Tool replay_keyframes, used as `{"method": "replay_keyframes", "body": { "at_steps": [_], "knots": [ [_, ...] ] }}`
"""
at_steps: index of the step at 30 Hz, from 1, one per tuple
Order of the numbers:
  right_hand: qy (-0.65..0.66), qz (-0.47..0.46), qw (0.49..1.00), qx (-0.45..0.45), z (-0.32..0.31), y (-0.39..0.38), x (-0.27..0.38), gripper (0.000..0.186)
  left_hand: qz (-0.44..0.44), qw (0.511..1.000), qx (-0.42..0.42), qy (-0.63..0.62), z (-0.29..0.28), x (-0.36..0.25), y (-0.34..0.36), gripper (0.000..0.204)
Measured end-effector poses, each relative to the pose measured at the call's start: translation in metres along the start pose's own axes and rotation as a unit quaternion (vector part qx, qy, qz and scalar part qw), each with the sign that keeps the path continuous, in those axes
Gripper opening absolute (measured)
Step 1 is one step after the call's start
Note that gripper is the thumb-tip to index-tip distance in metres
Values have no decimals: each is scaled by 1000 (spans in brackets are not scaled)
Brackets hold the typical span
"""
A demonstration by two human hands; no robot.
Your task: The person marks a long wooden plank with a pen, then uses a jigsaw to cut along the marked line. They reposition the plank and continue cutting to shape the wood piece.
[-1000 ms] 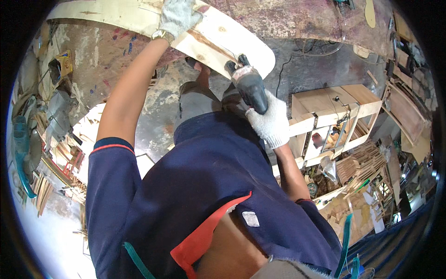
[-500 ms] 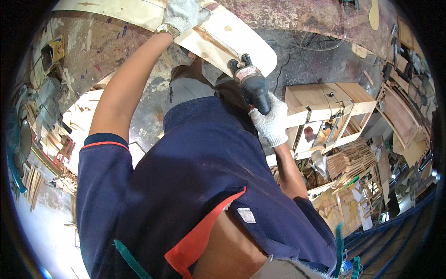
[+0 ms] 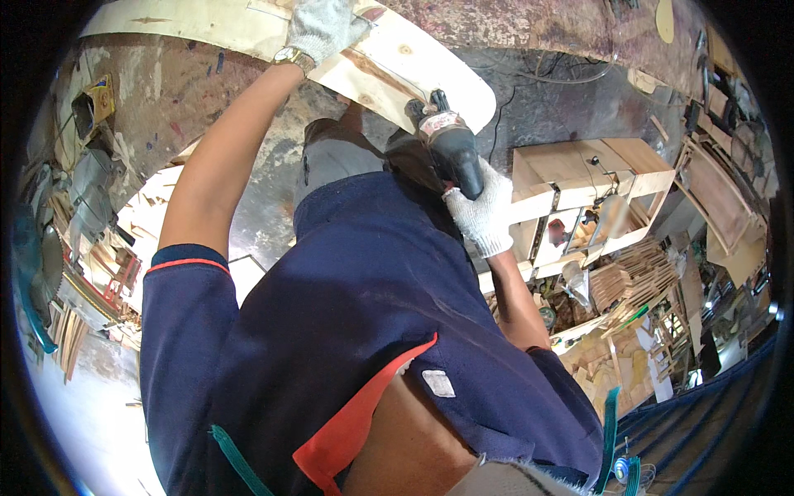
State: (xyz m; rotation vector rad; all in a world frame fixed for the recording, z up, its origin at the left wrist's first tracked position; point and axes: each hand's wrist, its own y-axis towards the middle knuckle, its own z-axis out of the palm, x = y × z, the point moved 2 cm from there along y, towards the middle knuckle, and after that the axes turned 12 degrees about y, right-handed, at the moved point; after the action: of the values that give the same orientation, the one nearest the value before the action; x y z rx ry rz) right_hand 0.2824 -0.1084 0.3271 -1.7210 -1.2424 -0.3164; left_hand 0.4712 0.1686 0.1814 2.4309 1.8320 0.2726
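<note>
My left hand point(image 3: 322, 26), in a whitish knit glove, lies on top of a long pale wooden board point(image 3: 447, 70) with a rounded right end. Its thumb points to the right; the fingertips are partly cut off by the upper edge of the picture. A dark corded-looking power tool, apparently a jigsaw point(image 3: 453, 153), stands at the board's near edge, close to the rounded end. My right hand point(image 3: 484, 211), also gloved, is closed around the rear of its body. The blade, if one is fitted, cannot be made out.
A stained worktable point(image 3: 141, 95) lies under the board. At the right are a wooden cabinet frame point(image 3: 571, 169), stacked wood strips point(image 3: 633, 281) and leaning panels point(image 3: 719, 207). A circular saw blade point(image 3: 51, 263) shows at the far left. Cables point(image 3: 500, 124) trail across the floor.
The view has shifted slightly, with the surroundings a little displaced. Both hands, the board and the jigsaw keep nearly the same places relative to each other.
</note>
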Motion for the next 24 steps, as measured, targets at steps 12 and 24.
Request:
{"method": "replay_keyframes", "body": {
  "at_steps": [12, 24],
  "knots": [
    [19, 36, 999, 15, 4, 4, 11, 47, 16, 999, 43, -22, -1, 3, 2, 55],
    [26, 34, 999, 8, 3, 5, 12, 51, 20, 999, 15, -40, -2, 2, 3, 54]
  ]
}}
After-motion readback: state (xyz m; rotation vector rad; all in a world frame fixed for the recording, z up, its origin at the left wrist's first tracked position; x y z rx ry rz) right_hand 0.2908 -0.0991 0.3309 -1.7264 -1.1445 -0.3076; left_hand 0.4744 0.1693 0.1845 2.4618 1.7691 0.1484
